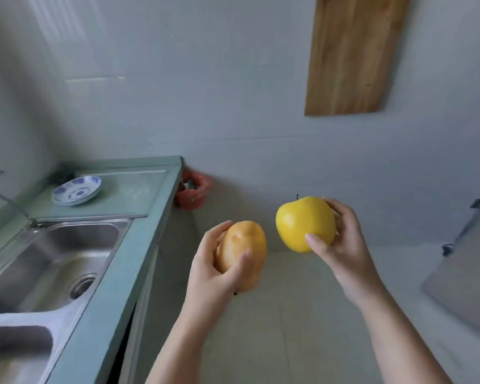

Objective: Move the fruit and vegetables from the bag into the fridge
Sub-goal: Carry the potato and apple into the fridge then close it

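Observation:
My left hand [214, 270] grips an orange-yellow, potato-like fruit or vegetable [243, 249] in the air, thumb across its front. My right hand [341, 242] holds a bright yellow apple [305, 223] with a short dark stem, fingers curled round its right side and thumb on its lower front. Both are held out in front of me above the floor, a short gap between them. A grey panel with a dark handle [466, 273], possibly the fridge door, shows at the right edge. No bag is in view.
A green counter [139, 217] runs along the left with a steel double sink [53, 259] and a blue-and-white plate [76, 189]. A red bin [193, 192] stands in the corner. A wooden cutting board [352, 54] hangs on the tiled wall.

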